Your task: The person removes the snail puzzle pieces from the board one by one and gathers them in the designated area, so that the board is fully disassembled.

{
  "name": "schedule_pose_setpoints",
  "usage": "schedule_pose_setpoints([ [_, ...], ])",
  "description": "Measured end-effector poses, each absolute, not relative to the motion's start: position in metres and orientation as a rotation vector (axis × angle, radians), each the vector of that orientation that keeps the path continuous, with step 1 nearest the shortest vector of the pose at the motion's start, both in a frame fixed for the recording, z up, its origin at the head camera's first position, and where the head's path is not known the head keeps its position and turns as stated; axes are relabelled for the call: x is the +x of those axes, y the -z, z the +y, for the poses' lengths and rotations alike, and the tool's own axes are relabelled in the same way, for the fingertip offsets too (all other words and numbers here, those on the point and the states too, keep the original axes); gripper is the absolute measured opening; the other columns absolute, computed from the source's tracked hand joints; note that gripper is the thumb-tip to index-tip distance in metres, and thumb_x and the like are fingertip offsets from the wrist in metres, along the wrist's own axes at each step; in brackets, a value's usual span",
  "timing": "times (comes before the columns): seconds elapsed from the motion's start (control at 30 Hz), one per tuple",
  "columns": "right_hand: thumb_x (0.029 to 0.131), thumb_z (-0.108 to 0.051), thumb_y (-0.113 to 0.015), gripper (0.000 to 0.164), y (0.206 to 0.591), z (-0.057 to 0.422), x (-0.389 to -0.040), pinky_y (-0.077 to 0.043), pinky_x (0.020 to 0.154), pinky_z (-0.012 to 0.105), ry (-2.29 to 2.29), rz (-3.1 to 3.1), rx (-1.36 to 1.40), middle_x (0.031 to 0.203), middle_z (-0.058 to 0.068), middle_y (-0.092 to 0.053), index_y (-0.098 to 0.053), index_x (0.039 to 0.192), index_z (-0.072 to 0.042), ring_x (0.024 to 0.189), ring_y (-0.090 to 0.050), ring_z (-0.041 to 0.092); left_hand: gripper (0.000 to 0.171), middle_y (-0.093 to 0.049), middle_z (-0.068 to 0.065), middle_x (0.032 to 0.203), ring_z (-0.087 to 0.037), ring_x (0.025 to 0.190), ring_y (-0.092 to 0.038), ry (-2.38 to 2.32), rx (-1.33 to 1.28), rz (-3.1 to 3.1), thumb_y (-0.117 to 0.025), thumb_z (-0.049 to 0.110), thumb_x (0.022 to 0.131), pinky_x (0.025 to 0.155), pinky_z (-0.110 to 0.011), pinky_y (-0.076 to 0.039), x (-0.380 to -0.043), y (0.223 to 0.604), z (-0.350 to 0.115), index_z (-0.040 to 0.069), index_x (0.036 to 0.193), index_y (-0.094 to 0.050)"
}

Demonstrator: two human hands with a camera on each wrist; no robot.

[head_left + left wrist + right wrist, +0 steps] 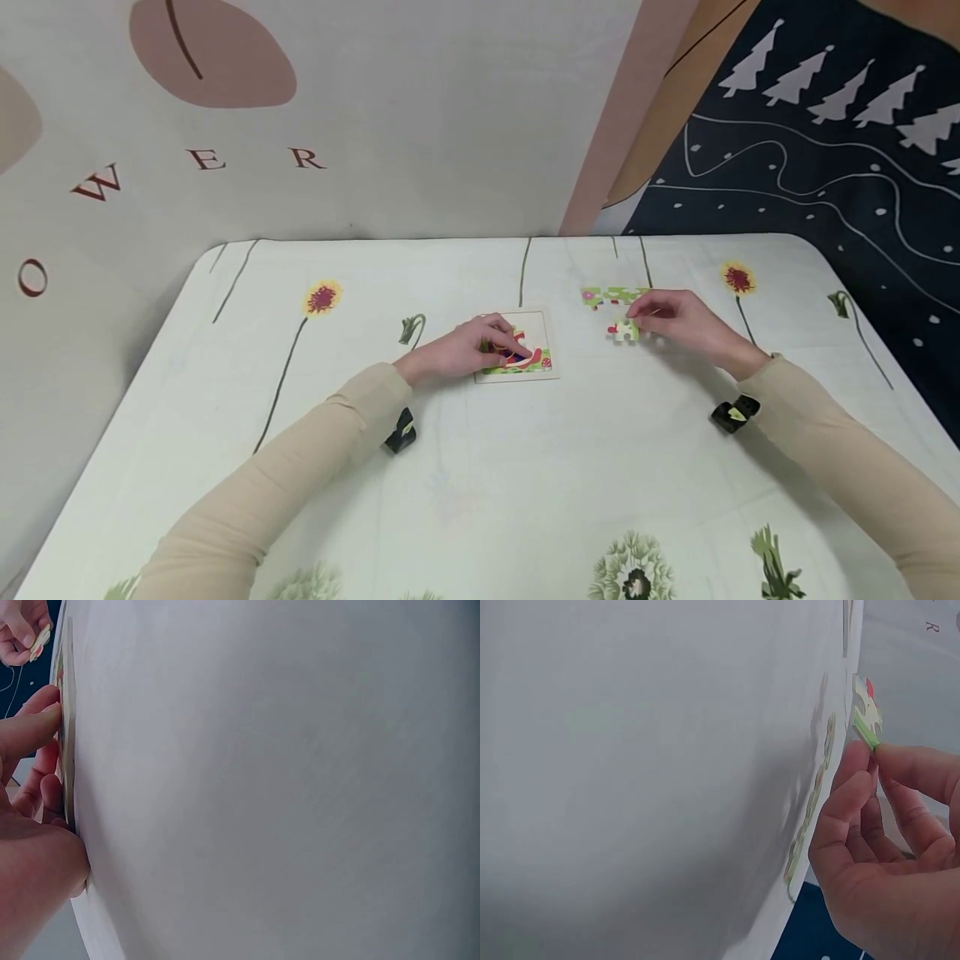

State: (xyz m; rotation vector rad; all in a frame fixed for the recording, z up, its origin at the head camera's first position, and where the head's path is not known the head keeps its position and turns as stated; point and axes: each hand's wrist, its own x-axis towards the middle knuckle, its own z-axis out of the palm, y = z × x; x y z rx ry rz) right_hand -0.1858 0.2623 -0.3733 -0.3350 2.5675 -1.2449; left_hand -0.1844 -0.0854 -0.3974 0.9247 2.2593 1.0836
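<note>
My left hand (463, 348) rests on a jigsaw puzzle set in a thin, light-rimmed tray (552, 346), near the middle of the table. Its fingertips touch the picture, which shows red, purple and green parts and covers the tray's lower half. Seen edge-on in the left wrist view, the tray (70, 712) lies flat under those fingers. To the right, my right hand (681, 321) pinches a jigsaw piece (624, 332) by one edge between thumb and fingers. This piece (868, 705), green and cream with a red patch, is held up off the table.
Several loose green jigsaw pieces (617, 294) lie on the table just beyond my right hand, one with a pink flower. The white tablecloth (525, 467) has printed flowers. A pale wall hanging (420, 125) and a dark one with trees (825, 183) stand behind.
</note>
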Motion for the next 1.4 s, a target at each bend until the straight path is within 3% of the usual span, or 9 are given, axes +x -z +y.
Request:
schedule_pose_setpoints([
  [0.3, 0.095, -0.013, -0.062, 0.022, 0.371, 0.276, -0.185, -0.042, 0.075, 0.021, 1.202, 2.611, -0.27, 0.11, 0.015, -0.062, -0.066, 0.112, 0.0, 0.091, -0.053, 0.021, 0.032, -0.05, -0.006, 0.119, -0.025, 0.113, -0.04, -1.071, 0.938, 2.272, -0.059, -0.002, 0.091, 0.093, -0.036, -0.035, -0.184, 0.396, -0.085, 0.01, 0.117, -0.072],
  [0.9, 0.097, -0.014, -0.059, 0.028, 0.376, 0.297, -0.191, -0.045, 0.069, 0.023, 1.176, 2.618, -0.118, 0.122, 0.02, -0.056, -0.063, 0.119, 0.003, 0.094, -0.052, 0.023, 0.032, -0.05, -0.006, 0.119, -0.024, 0.113, -0.041, -1.077, 0.934, 2.275, -0.059, -0.003, 0.091, 0.094, -0.035, -0.035, -0.184, 0.397, -0.085, 0.011, 0.117, -0.072],
  [1.4, 0.097, -0.014, -0.057, 0.031, 0.377, 0.298, -0.199, -0.043, 0.067, 0.028, 1.127, 2.606, 0.001, 0.115, 0.019, -0.059, -0.061, 0.121, 0.004, 0.092, -0.047, 0.027, 0.031, -0.05, -0.005, 0.121, -0.024, 0.113, -0.041, -1.075, 0.912, 2.267, -0.06, -0.002, 0.092, 0.094, -0.036, -0.035, -0.185, 0.397, -0.085, 0.011, 0.117, -0.072],
])
